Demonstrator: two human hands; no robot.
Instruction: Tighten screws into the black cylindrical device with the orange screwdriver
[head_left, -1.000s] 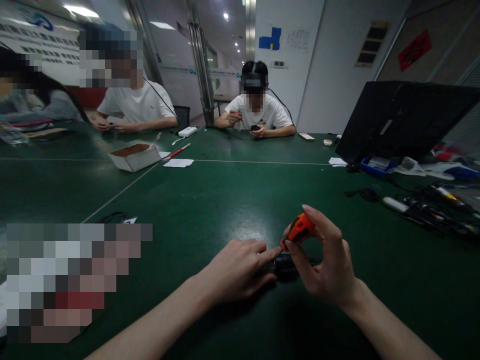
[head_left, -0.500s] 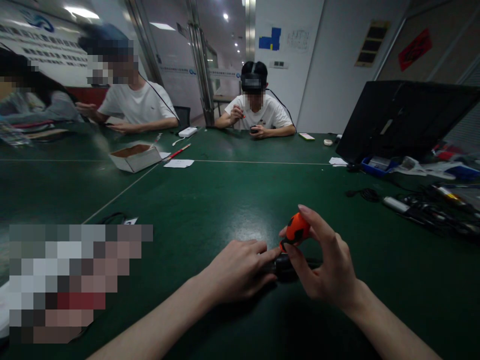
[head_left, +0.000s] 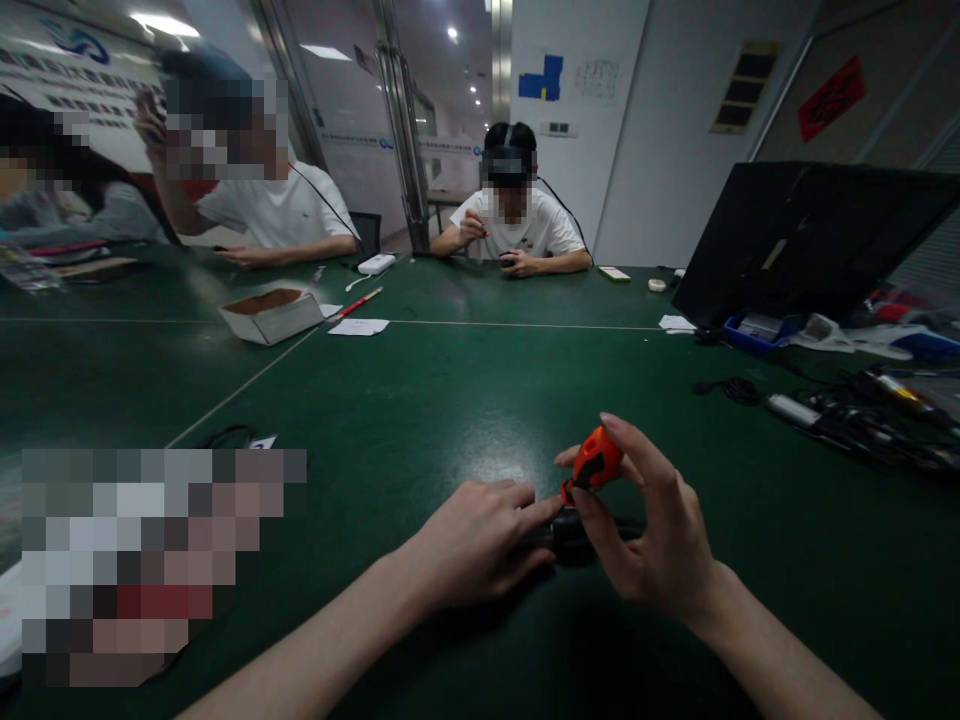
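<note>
My right hand [head_left: 660,540] is closed round the orange and black handle of a small screwdriver [head_left: 592,465], held upright and tilted, its tip down on a small black object [head_left: 574,530] lying on the green table [head_left: 450,400]. My left hand [head_left: 480,535] rests curled on the table and pins that black object with its fingertips. Most of the black object is hidden under both hands.
A black laptop [head_left: 802,240] stands at the right with cables and tools [head_left: 847,415] beside it. An open cardboard box [head_left: 271,312], papers [head_left: 358,326] and a red pen lie at the far left. Three other people sit at the table's far side.
The screwdriver handle has turned slightly in my right fingers and stands a bit more upright. A person at the far left has raised a hand to their head.
</note>
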